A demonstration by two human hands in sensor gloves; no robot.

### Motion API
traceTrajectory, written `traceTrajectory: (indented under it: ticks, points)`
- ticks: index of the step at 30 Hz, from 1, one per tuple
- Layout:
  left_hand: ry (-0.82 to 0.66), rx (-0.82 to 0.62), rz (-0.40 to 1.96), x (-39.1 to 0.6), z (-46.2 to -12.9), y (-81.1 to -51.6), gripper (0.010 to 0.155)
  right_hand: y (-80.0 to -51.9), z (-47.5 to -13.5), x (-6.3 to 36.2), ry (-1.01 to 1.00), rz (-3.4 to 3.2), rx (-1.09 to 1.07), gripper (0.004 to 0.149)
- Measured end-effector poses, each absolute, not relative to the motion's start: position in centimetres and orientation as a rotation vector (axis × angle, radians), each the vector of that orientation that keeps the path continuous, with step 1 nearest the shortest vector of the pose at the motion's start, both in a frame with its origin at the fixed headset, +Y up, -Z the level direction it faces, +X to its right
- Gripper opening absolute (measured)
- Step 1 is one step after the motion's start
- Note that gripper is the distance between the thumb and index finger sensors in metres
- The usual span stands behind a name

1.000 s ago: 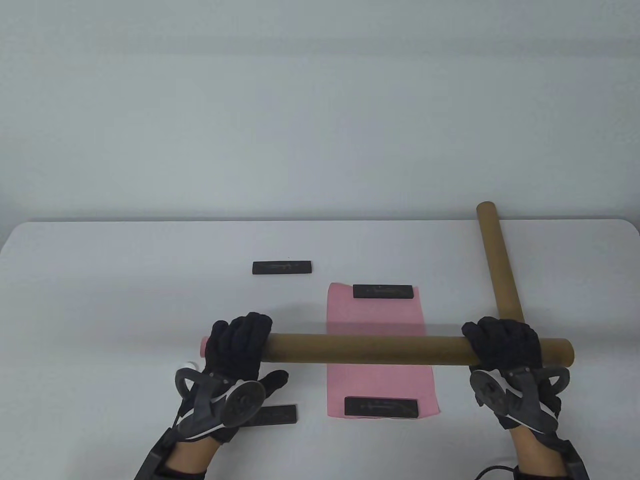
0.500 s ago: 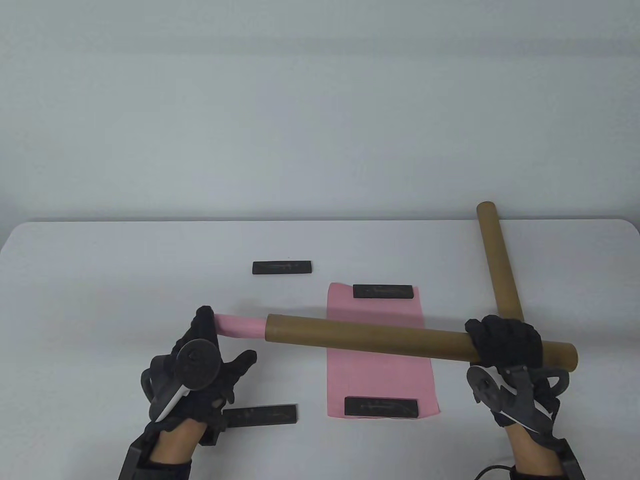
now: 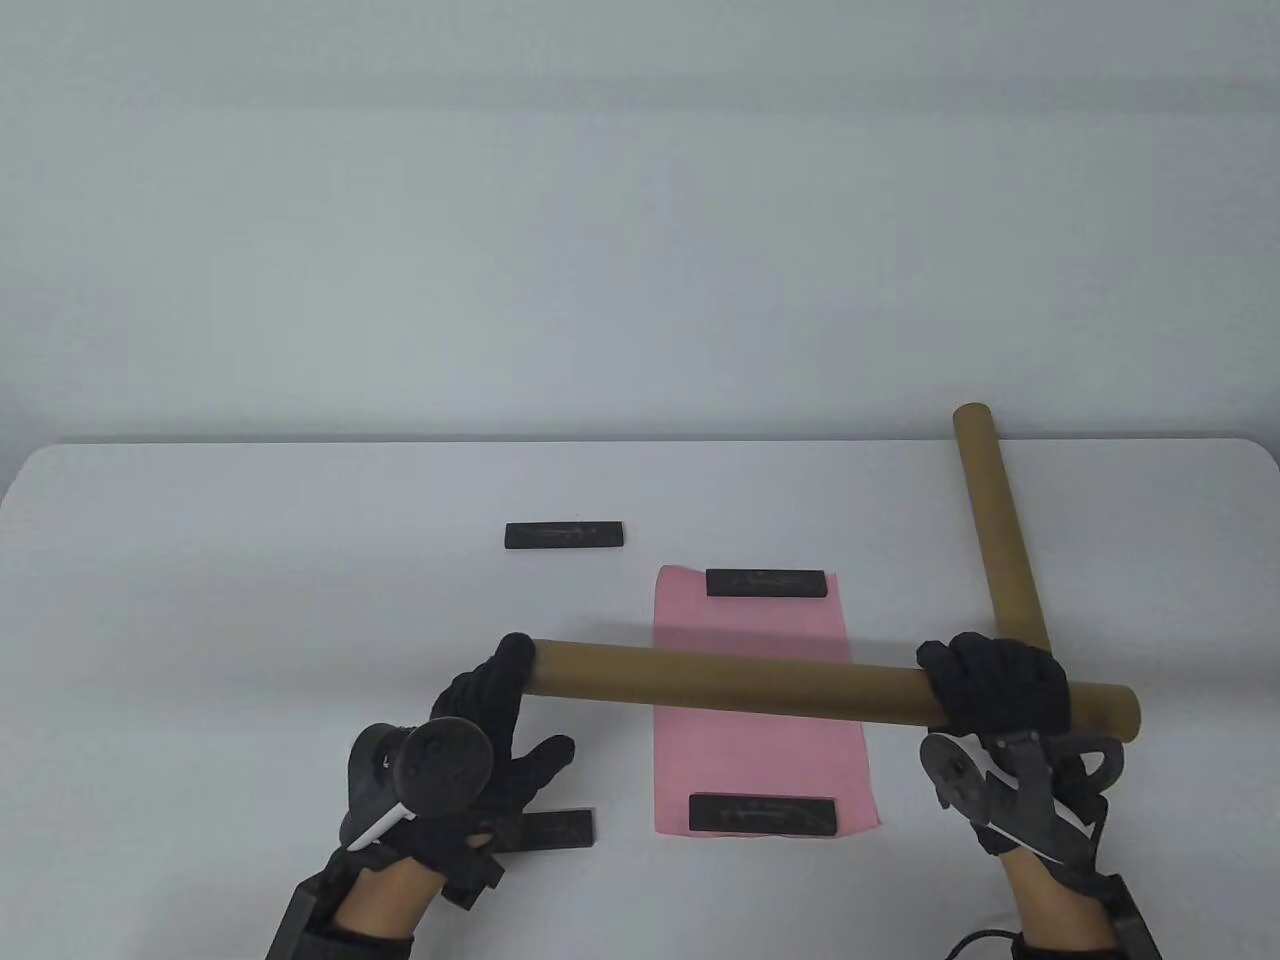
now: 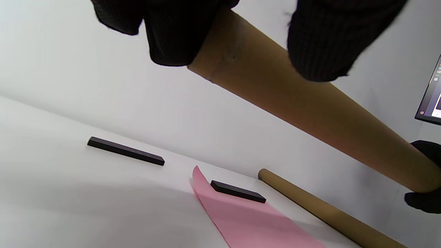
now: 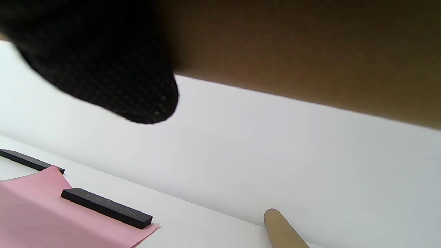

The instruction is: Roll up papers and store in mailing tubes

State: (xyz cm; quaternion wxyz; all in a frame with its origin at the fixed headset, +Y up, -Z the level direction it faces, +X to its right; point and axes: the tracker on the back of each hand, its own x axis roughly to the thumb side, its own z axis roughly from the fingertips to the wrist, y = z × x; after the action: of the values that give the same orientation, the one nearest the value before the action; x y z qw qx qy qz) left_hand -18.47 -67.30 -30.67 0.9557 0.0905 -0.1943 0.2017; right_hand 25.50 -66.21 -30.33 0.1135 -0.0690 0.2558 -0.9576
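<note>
Above the pink sheet (image 3: 757,690), my right hand (image 3: 1000,690) grips the tube (image 3: 740,682) near its right end, fingers wrapped around it. My left hand (image 3: 470,740) presses flat fingertips (image 3: 515,655) against the tube's left end, holding nothing. A second tube (image 3: 995,530) lies on the table (image 3: 250,600)
</note>
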Motion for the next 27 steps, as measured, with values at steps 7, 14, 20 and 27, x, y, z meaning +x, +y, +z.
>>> traceTrajectory:
  ticks: [7,14,20,27]
  points:
    - [-0.048,0.109,0.173,-24.2,-33.0,-67.6,0.084,-66.0,-30.1,25.6,0.772,-2.8,-0.192,0.065]
    - [0.172,-0.221,0.025,-27.9,-36.0,-71.2,0.076,-66.2,-30.3,25.3,0.756,-2.791,-0.202,0.066]
    - [0.295,-0.5,-0.102,-28.3,-37.3,-74.8,0.082,-66.2,-30.3,25.3,0.754,-2.792,-0.207,0.066]
    - [0.234,-0.441,-0.114,-28.3,-37.8,-75.2,0.067,-66.2,-30.3,25.3,0.743,-2.791,-0.218,0.066]
